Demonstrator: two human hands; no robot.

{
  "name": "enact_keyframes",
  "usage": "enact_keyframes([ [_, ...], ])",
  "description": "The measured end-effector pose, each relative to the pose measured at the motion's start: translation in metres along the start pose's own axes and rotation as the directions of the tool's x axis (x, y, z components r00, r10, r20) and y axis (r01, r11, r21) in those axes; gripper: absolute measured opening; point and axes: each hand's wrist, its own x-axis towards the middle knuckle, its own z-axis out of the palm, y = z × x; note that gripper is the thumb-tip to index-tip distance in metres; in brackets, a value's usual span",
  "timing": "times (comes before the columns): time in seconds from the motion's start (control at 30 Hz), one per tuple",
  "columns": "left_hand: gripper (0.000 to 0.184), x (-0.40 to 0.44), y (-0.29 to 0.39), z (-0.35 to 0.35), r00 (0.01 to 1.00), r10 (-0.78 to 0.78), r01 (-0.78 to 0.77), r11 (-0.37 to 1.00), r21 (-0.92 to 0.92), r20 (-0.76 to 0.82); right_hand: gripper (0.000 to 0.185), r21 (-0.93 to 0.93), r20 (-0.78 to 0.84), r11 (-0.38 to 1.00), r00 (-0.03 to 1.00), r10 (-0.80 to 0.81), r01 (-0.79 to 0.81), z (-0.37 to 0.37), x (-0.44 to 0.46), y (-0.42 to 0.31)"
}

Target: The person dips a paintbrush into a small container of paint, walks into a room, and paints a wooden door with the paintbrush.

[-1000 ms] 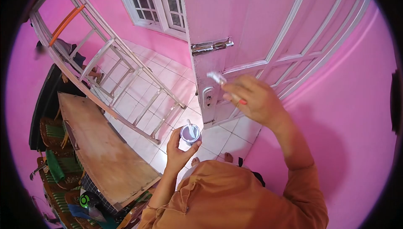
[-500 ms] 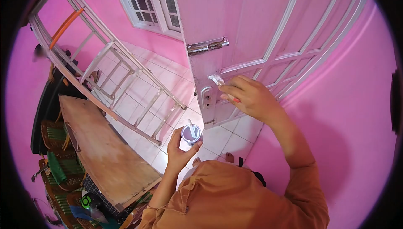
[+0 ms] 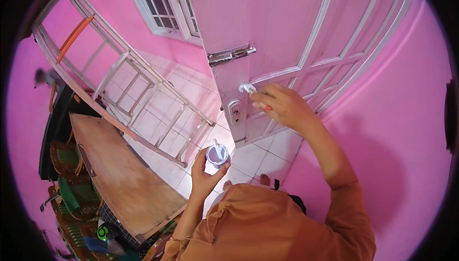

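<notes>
My right hand (image 3: 282, 106) is closed around the handle of a paintbrush (image 3: 248, 89). White paint coats its bristles, which touch the door (image 3: 267, 31) just above the lock plate (image 3: 234, 112). A metal bolt (image 3: 232, 54) is fixed higher on the same door. Lower down, my left hand (image 3: 204, 177) grips a small open paint can (image 3: 217, 156) from the side, thumb and fingers around it. Inside the can a pale stirring stick (image 3: 217, 147) leans against the rim above the paint.
A ladder (image 3: 119, 108) leans on the left over white floor tiles (image 3: 248, 158). Below it lies a large wooden board (image 3: 119, 175) beside chairs with green cushions (image 3: 71, 194). A pink wall (image 3: 363, 165) stands close on the right; a white-framed window (image 3: 165, 5) is behind.
The brush tip has shifted slightly on the door and its bristles look more pressed and spread. The view has tilted a little; the can stays in my left hand.
</notes>
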Motion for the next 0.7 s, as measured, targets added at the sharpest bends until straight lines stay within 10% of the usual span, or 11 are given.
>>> enact_keyframes([
  [0.5, 0.058, -0.002, 0.008, 0.003, 1.000, 0.014, -0.014, 0.999, 0.038, -0.013, 0.026, -0.094, -0.189, 0.995, 0.982, 0.025, -0.043, -0.008, 0.007, -0.008],
  [0.7, 0.058, -0.004, 0.005, 0.001, 0.999, 0.005, -0.003, 0.999, 0.044, -0.041, 0.025, 0.142, 0.027, 0.984, 0.994, 0.103, -0.106, -0.004, -0.001, -0.027],
])
